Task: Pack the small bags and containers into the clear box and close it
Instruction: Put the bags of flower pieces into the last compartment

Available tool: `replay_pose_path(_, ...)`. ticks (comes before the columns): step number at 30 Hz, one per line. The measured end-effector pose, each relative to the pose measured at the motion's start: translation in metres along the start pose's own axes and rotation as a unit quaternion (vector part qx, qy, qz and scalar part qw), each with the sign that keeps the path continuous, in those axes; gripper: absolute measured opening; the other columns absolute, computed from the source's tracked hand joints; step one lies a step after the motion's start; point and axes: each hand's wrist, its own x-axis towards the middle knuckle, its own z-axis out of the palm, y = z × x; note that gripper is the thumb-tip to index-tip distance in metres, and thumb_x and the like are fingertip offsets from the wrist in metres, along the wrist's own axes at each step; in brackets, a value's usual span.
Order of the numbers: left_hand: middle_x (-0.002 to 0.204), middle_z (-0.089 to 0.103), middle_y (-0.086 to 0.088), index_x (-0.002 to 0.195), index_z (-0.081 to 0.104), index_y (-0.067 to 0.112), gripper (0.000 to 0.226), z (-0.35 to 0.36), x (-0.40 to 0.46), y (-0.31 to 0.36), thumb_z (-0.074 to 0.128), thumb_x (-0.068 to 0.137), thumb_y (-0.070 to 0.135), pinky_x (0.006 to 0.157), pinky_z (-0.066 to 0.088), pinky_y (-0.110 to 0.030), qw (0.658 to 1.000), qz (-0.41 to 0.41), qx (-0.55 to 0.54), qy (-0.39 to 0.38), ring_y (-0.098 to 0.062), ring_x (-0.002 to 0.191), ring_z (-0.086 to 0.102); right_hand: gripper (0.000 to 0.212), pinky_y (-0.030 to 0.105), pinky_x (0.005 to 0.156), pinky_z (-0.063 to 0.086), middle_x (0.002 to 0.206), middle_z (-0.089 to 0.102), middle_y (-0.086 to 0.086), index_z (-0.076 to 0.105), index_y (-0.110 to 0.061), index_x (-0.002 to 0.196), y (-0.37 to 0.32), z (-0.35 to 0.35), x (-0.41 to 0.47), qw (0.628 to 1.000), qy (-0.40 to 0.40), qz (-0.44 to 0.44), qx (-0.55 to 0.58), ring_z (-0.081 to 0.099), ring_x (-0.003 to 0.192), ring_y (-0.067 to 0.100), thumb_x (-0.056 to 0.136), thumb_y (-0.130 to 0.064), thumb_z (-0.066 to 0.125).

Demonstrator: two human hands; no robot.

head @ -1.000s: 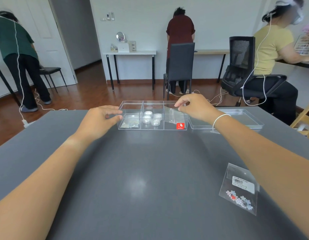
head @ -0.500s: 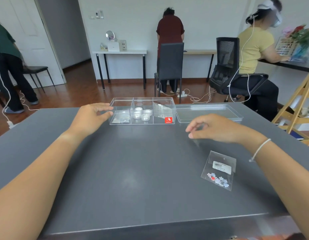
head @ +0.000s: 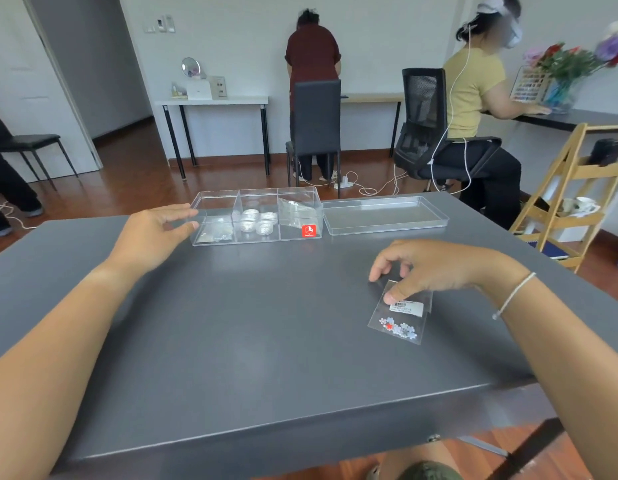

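Note:
A clear three-compartment box (head: 257,237) stands at the far middle of the grey table. Its left cell holds a small bag, the middle cell several round clear containers (head: 258,221), the right cell a clear bag (head: 295,211). The box's clear lid (head: 383,216) lies flat just right of it. My left hand (head: 155,233) rests open against the box's left end. A small clear bag (head: 401,315) with a barcode label and flower-shaped pieces lies on the table at the near right. My right hand (head: 429,268) pinches the bag's top edge between thumb and fingers.
The grey table (head: 266,341) ends at a near edge below my arms. Behind it stand a black chair (head: 316,123), an office chair with a seated person, other people at desks, cables on the wood floor, and a wooden rack (head: 574,199) at right.
My right hand left the box's right cell, came back toward me to the right, and closed its fingers on the small bag's top edge. My left hand stayed by the box.

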Motion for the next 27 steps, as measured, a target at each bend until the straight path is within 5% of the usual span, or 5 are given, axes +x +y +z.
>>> replay_pose_path(7,0.135,0.053,0.002,0.114,0.064,0.021,0.029,0.0001,-0.003,0.0021,0.06,0.086,0.025,0.1,0.026,-0.02,1.0,-0.009,-0.008,-0.003,-0.016,0.121,0.047,0.032,0.021,0.057,0.034,0.081,0.05,-0.009,0.057,-0.03,0.09,0.005,0.0049,0.0012,0.997,0.06,0.055,0.006,0.05,0.066,0.005,0.065,-0.038,0.076)
replay_pose_path(11,0.136,0.052,0.004,0.116,0.062,0.022,0.031,0.0004,-0.0041,0.0021,0.06,0.085,0.026,0.098,0.029,-0.022,1.0,-0.011,-0.008,-0.011,-0.015,0.108,0.049,0.036,0.022,0.051,0.038,0.075,0.049,-0.009,0.057,-0.025,0.087,0.0056,0.0074,0.002,0.993,0.081,0.08,0.007,0.049,0.062,0.01,0.063,-0.042,0.077)
replay_pose_path(16,0.136,0.052,0.002,0.117,0.062,0.02,0.032,0.0002,-0.0052,0.0027,0.059,0.086,0.024,0.1,0.028,-0.021,1.0,-0.008,-0.012,-0.01,-0.015,0.115,0.048,0.026,0.021,0.046,0.043,0.072,0.051,-0.007,0.054,-0.025,0.074,0.0043,0.01,0.0032,0.994,0.074,0.079,0.035,0.055,0.064,0.017,0.065,-0.035,0.076)
replay_pose_path(22,0.136,0.052,0.001,0.116,0.062,0.02,0.031,-0.0003,-0.0067,0.0041,0.06,0.086,0.025,0.109,0.028,-0.03,1.0,-0.015,-0.015,-0.013,-0.02,0.124,0.047,0.017,0.029,0.063,0.045,0.077,0.056,-0.006,0.058,-0.023,0.077,0.0025,0.0074,0.0023,0.993,0.075,0.071,0.06,0.057,0.057,0.017,0.071,-0.022,0.074)
replay_pose_path(27,0.136,0.052,0.002,0.116,0.062,0.021,0.031,-0.0008,-0.0066,0.0042,0.06,0.085,0.025,0.11,0.028,-0.031,0.999,-0.02,-0.02,-0.015,-0.02,0.124,0.047,0.018,0.019,0.059,0.045,0.077,0.06,-0.004,0.06,-0.017,0.088,0.0003,0.0024,0.0037,0.989,0.082,0.056,0.114,0.055,0.052,0.01,0.076,-0.007,0.068)
